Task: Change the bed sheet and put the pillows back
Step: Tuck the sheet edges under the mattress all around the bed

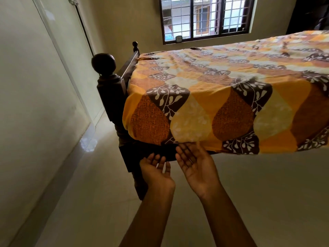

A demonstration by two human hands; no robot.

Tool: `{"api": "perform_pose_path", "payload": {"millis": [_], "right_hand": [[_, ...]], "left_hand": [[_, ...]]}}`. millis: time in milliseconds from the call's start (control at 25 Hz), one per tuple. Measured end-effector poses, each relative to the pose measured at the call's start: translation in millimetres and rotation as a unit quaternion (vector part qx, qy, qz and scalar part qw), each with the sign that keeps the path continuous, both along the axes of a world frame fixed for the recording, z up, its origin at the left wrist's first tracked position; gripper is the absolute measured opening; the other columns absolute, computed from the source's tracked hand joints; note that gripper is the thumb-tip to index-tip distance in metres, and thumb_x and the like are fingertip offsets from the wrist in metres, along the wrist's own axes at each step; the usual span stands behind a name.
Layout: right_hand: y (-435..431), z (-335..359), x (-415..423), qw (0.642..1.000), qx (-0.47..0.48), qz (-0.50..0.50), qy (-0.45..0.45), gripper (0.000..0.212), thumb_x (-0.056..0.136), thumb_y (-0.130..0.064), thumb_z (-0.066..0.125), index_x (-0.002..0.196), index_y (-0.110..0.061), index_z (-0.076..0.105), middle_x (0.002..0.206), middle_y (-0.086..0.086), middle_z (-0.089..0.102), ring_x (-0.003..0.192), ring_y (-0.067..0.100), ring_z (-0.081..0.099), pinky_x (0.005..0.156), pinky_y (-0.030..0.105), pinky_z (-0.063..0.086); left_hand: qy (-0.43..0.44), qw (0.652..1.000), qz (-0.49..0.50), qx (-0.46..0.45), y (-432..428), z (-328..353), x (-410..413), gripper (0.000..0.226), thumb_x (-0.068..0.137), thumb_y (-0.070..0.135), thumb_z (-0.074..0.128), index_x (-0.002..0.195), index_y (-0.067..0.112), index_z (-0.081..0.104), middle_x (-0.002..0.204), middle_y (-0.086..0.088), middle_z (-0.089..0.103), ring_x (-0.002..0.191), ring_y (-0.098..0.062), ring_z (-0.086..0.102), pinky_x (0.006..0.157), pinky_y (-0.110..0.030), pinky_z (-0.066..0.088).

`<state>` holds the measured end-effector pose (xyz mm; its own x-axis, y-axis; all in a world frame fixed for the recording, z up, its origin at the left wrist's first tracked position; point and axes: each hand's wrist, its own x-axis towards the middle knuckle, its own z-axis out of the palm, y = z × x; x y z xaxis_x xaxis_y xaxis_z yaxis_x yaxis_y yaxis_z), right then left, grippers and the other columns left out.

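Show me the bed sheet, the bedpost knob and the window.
bed sheet (pixel 213 77): head view, flat top near the edge.
bedpost knob (pixel 103 64): head view, centre of the ball.
window (pixel 206 18): head view, middle pane.

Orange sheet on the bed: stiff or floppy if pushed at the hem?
Likely floppy: the bed sheet hangs draped down the side. Probably light, thin cloth, given the wrinkles on top. The hem by the right hand would likely bunch.

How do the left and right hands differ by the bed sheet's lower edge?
The right hand has its fingertips up at the hem of the bed sheet; the left hand sits lower, apart from the sheet, in front of the dark bed frame. The right hand's fingers are straighter; the left hand's curl slightly. Both are palm up and hold nothing.
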<state>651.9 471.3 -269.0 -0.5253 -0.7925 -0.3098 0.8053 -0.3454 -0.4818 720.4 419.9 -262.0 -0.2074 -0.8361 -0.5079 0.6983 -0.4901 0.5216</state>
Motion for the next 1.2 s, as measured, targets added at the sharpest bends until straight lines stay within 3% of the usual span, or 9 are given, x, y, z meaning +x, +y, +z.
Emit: {"api": "perform_pose_path", "payload": {"millis": [120, 280, 480, 560, 680, 760, 920, 1080, 1200], "right_hand": [[2.8, -22.9, -3.7, 0.995, 0.068, -0.061, -0.031, 0.028, 0.093, -0.019, 0.054, 0.117, -0.006, 0.056, 0.1, 0.01, 0.061, 0.089, 0.017, 0.06, 0.073, 0.027, 0.049], [3.6, -26.9, -27.9, 0.992, 0.035, -0.113, -0.048, 0.021, 0.094, -0.026, 0.052, 0.107, -0.01, 0.056, 0.102, 0.01, 0.059, 0.09, 0.019, 0.059, 0.076, 0.029, 0.049], [-11.5, -27.1, -54.9, 0.986, 0.113, -0.125, 0.018, 0.01, 0.089, -0.014, 0.057, 0.097, -0.01, 0.06, 0.082, 0.003, 0.061, 0.073, 0.011, 0.057, 0.058, 0.02, 0.046], [-9.0, -27.2, -61.7, 0.989, 0.053, -0.138, -0.021, 0.007, 0.092, -0.012, 0.053, 0.091, -0.01, 0.059, 0.076, 0.003, 0.065, 0.065, 0.008, 0.062, 0.049, 0.017, 0.051], [5.4, -24.6, -62.3, 0.982, -0.104, -0.134, -0.084, 0.022, 0.091, -0.022, 0.054, 0.103, -0.005, 0.058, 0.094, 0.01, 0.067, 0.092, 0.017, 0.062, 0.076, 0.029, 0.057], [11.8, -25.3, -58.4, 0.969, -0.205, -0.113, -0.074, 0.057, 0.069, -0.03, 0.074, 0.114, -0.001, 0.055, 0.106, 0.016, 0.066, 0.108, 0.025, 0.056, 0.088, 0.04, 0.049], [-0.7, -18.7, -63.7, 0.96, -0.266, -0.079, -0.024, 0.08, 0.063, -0.049, 0.072, 0.126, -0.005, 0.05, 0.113, 0.012, 0.062, 0.113, 0.024, 0.054, 0.105, 0.042, 0.041], [-5.2, -10.0, -72.9, 0.98, -0.185, -0.072, -0.032, 0.07, 0.088, -0.061, 0.033, 0.131, -0.007, 0.046, 0.119, 0.013, 0.06, 0.11, 0.024, 0.057, 0.1, 0.037, 0.044], [21.4, -21.0, -77.9, 0.995, -0.061, -0.08, 0.0, 0.049, 0.097, -0.042, 0.038, 0.125, -0.004, 0.051, 0.116, 0.012, 0.06, 0.102, 0.019, 0.059, 0.089, 0.028, 0.049]], "left_hand": [[0.026, 0.996, -0.089, -0.013, 6.9, -0.1, -1.8, 0.018, 0.092, 0.021, 0.044, 0.085, 0.011, 0.056, 0.085, -0.004, 0.055, 0.078, -0.017, 0.054, 0.069, -0.028, 0.044], [0.046, 0.967, -0.243, -0.058, 22.4, 10.1, -17.1, 0.025, 0.092, 0.023, 0.047, 0.106, 0.005, 0.058, 0.103, -0.013, 0.063, 0.096, -0.025, 0.061, 0.085, -0.038, 0.049], [0.142, 0.953, -0.264, -0.048, 18.2, 10.8, -20.9, 0.056, 0.092, 0.045, 0.039, 0.129, 0.003, 0.045, 0.129, -0.02, 0.053, 0.119, -0.031, 0.051, 0.101, -0.047, 0.039], [0.195, 0.945, -0.261, -0.041, 16.3, 0.4, -20.5, 0.06, 0.09, 0.046, 0.037, 0.131, 0.003, 0.043, 0.131, -0.022, 0.051, 0.122, -0.032, 0.049, 0.099, -0.05, 0.042], [0.233, 0.934, -0.265, -0.054, 12.7, -11.8, -21.6, 0.067, 0.077, 0.047, 0.044, 0.128, 0.002, 0.048, 0.129, -0.023, 0.055, 0.121, -0.032, 0.05, 0.098, -0.052, 0.042], [0.246, 0.925, -0.279, -0.083, 12.1, -17.1, -21.0, 0.077, 0.065, 0.045, 0.061, 0.128, 0.003, 0.049, 0.128, -0.022, 0.056, 0.122, -0.032, 0.051, 0.101, -0.052, 0.04], [0.277, 0.907, -0.292, -0.123, 7.2, -25.4, -19.4, 0.098, 0.043, 0.035, 0.082, 0.129, 0.003, 0.049, 0.129, -0.021, 0.055, 0.119, -0.033, 0.054, 0.096, -0.055, 0.041], [0.241, 0.922, -0.281, -0.112, 9.4, -24.3, -23.2, 0.074, 0.061, 0.037, 0.069, 0.126, 0.007, 0.052, 0.128, -0.017, 0.057, 0.12, -0.03, 0.054, 0.098, -0.051, 0.044], [0.103, 0.955, -0.264, -0.088, 11.3, -22.9, -25.4, 0.037, 0.088, 0.027, 0.04, 0.115, 0.011, 0.06, 0.124, -0.01, 0.062, 0.114, -0.025, 0.057, 0.093, -0.042, 0.045]]}}
